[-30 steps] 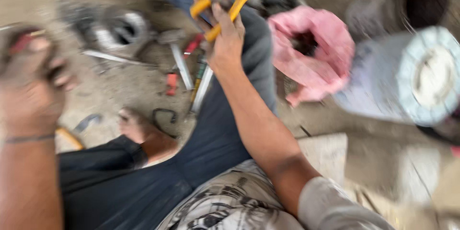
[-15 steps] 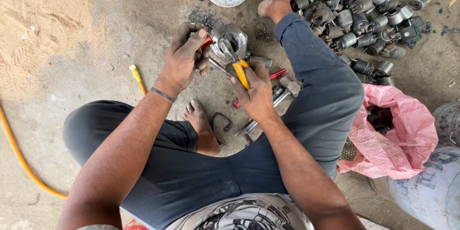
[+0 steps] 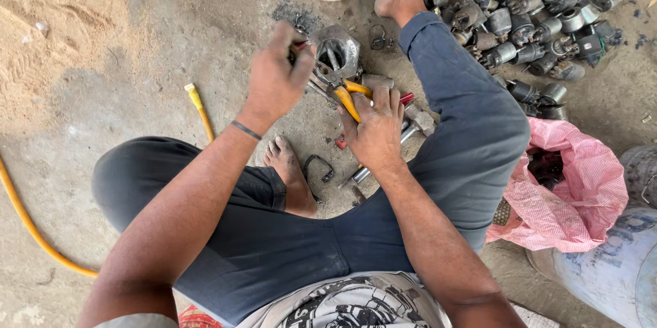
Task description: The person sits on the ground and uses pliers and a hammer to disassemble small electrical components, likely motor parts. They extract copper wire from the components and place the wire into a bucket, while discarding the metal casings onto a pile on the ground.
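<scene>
Yellow-handled pliers (image 3: 349,95), one metal housing (image 3: 337,54)

Both arms reach forward, left hand (image 3: 274,82) and right hand (image 3: 375,129) clenched, knuckles up.

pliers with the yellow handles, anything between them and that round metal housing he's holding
Nothing visible: the pliers in the right hand already reach the metal housing, which the left hand grips.
</scene>
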